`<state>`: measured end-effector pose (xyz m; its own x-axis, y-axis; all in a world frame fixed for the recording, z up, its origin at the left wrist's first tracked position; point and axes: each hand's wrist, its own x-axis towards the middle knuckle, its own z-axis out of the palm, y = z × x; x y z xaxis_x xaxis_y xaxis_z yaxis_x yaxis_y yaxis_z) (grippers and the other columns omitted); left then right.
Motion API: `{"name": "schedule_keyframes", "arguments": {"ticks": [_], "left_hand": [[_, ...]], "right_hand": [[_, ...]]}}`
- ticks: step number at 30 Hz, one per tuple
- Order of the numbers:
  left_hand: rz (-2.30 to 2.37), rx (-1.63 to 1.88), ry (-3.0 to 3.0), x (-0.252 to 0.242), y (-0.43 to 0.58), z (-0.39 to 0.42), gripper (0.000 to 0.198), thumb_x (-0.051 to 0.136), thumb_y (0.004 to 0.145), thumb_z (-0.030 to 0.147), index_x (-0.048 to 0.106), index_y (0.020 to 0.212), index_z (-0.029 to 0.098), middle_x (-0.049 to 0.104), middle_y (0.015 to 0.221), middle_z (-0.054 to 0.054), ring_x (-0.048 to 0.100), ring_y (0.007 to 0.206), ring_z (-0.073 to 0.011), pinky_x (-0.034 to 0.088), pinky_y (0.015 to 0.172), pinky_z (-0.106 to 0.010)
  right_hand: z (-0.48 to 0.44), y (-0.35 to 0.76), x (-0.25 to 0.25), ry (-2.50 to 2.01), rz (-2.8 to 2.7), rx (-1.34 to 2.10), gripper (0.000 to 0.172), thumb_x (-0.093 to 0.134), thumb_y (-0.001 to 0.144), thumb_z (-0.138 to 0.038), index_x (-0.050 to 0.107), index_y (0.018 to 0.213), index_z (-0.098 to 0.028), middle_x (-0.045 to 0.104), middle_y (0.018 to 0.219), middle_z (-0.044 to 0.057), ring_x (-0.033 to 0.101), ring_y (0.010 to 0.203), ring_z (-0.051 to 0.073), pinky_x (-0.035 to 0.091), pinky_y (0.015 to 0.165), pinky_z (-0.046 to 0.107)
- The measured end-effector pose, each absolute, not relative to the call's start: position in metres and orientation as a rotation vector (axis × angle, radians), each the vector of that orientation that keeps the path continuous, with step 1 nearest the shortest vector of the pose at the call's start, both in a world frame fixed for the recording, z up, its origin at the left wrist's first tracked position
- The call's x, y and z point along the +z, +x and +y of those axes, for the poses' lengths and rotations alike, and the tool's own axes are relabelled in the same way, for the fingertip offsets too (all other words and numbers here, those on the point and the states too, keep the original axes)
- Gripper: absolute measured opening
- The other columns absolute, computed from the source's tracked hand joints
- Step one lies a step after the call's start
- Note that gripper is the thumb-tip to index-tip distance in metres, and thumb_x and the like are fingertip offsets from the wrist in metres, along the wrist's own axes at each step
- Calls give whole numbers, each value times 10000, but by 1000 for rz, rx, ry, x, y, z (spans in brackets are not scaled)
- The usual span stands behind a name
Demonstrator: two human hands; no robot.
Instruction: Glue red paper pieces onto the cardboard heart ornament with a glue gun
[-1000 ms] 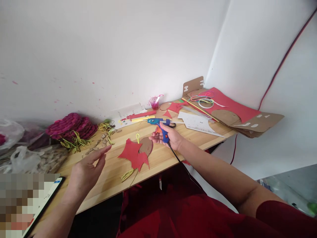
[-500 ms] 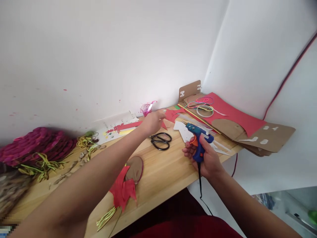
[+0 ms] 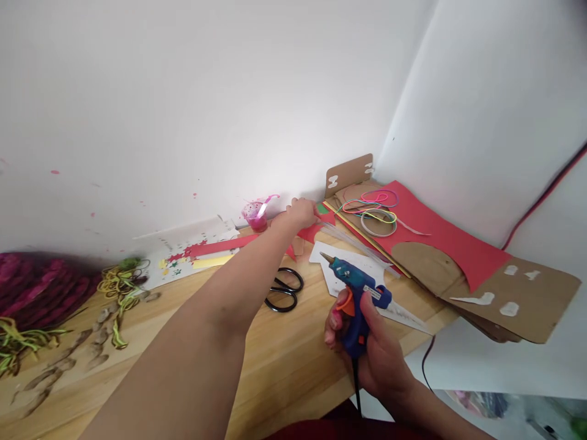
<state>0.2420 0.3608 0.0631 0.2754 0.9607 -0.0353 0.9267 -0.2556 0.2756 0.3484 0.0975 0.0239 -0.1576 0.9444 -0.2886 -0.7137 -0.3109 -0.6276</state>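
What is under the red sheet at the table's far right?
Brown cardboard, dotted with white blobs, sticks out from beneath the red sheet; how far it runs underneath is covered.

text: none legible | glue gun (image 3: 356, 292) label: too small to read | white sheet (image 3: 367, 275) print: blurred
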Motion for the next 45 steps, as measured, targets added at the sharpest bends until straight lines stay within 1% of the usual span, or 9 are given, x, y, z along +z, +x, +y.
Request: {"name": "schedule_keyframes", "arguments": {"ticks": [4,7,10,13,20,27,36,42,45], "left_hand": [[1655,399,2217,86,236,362,379,634,956,369,599,1279,174,623,1285,-108,645,1091,-243,567,912,-458],[1571,628,2151,108,223,350,291,761,848,304,677,1083,154,692,1081,-65,649,991,-209,535,878,-353],[1515,811,2026,125,203,323,219,810,763,271,677,899,163,682,879,-18,630,835,-171,481,722,-276],[1445,859,1834,130,173,285,234,767,771,360,642,754,162,645,710,-7,594,645,-148,415,567,-260],[1367,849,1365,114,99,203,358,779,694,464,704,853,152,704,745,-50,644,628,-172,489,583,-285],[1447,954,1139,80,43,169,387,894,562,295,529,559,167,588,563,21,543,529,-98,420,503,-211],[1497,1099,928,64,21,161,285,881,577,107,608,654,134,625,592,1,559,502,-84,520,529,-228],[1406,1180,885,59,33,144,478,861,569,54,643,979,167,624,647,40,606,535,-105,527,510,-214],[1364,1228,881,63,37,130,485,824,619,73,631,1053,169,619,670,44,611,544,-103,513,492,-200]], "right_hand": [[98,348,27,-776,-446,1748,419,678,837,-638,671,878,-221,656,673,2,644,578,167,503,598,289],[99,350,25,-746,-396,1762,408,664,853,-632,666,890,-225,650,665,0,639,571,154,488,574,255],[100,352,22,-729,-360,1723,393,647,867,-628,659,893,-236,636,648,-4,630,563,146,476,551,234],[101,352,21,-730,-365,1661,382,660,859,-622,654,879,-241,607,613,-15,609,544,138,469,530,222],[101,347,23,-784,-465,1571,378,838,710,-525,659,825,-212,566,543,-32,582,514,118,471,508,192],[99,339,25,-853,-561,1482,351,867,685,-470,675,796,-198,561,550,-33,560,519,98,508,522,184],[101,336,27,-901,-583,1432,400,910,618,-461,686,793,-179,564,569,-38,548,526,85,512,503,176],[100,334,27,-916,-608,1437,390,898,637,-460,668,795,-188,557,552,-41,548,532,95,526,515,187],[98,333,29,-963,-622,1394,389,920,618,-391,656,824,-194,581,569,-48,566,537,97,544,535,199]]}}
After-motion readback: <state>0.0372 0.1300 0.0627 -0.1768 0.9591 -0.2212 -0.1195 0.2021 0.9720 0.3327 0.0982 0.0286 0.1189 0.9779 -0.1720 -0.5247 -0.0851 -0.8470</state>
